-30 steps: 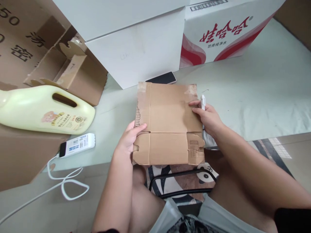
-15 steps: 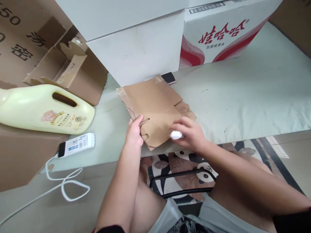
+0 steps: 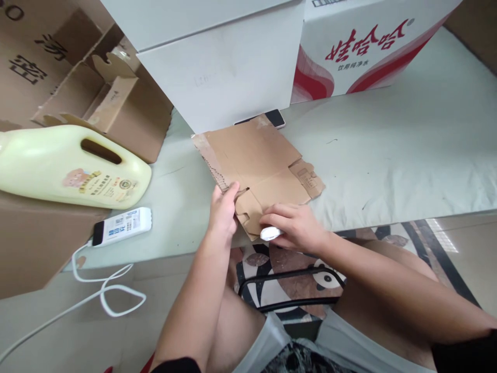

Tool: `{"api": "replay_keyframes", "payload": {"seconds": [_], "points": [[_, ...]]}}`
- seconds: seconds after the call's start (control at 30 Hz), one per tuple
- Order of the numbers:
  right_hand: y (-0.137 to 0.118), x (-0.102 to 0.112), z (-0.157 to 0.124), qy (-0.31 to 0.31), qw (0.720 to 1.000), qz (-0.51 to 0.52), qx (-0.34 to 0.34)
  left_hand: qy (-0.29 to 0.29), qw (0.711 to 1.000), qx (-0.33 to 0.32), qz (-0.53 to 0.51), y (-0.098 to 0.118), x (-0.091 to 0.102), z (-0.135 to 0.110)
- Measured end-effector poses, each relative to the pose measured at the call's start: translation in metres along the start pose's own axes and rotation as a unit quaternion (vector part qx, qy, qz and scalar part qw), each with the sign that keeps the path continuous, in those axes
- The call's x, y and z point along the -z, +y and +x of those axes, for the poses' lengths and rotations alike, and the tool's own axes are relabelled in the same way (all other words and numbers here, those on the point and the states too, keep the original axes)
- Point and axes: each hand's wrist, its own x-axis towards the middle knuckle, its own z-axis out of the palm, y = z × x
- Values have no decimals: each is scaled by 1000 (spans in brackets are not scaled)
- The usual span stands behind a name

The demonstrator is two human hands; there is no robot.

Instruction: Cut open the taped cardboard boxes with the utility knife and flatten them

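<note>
The left hand (image 3: 223,210) holds the edge of a flat cardboard piece (image 3: 258,160) on the table (image 3: 388,150); the right hand (image 3: 297,228) grips a small white tool (image 3: 271,233) and presses the cardboard

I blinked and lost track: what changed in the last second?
The cardboard turned counterclockwise. The right hand, gripping a white tool, moved from its right edge to the near corner. The left hand kept hold of the left edge; the bottle stayed put.
</note>
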Motion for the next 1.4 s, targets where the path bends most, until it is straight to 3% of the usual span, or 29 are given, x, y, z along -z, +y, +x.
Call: {"api": "replay_keyframes", "payload": {"seconds": [0.17,0.37,0.57,0.7,0.77,0.83,0.9,0.97,1.03,1.1,1.17,1.27,1.4], "points": [[-6,-7,0,2,999,-45,15,-7,1000,-9,2,-4,-5,-3],[-1,-1,0,0,1000,-6,-8,-6,1000,-5,1,-2,-8,-2],[-1,5,0,81,997,18,-11,3,1000,9,3,2,-7,-2],[0,14,3,87,991,96,31,13,1000,2,-1,7,-5,0],[5,24,4,130,984,122,-4,2,1000,-22,-21,11,-3,1],[14,38,6,213,963,120,-112,-10,998,-43,-43,17,1,2],[27,52,7,286,916,115,-255,-8,997,-47,-57,22,6,4],[42,64,7,310,858,142,-384,5,997,-31,-67,28,11,5],[55,70,7,295,807,234,-455,3,998,-7,-69,33,17,6],[61,71,5,271,767,352,-463,-24,998,8,-60,36,20,7],[61,70,4,239,747,435,-442,-45,998,12,-37,36,21,7],[53,69,4,192,751,468,-424,-35,999,14,39,28,19,10],[44,66,6,177,752,470,-426,-42,988,-41,146,13,19,17]]}}
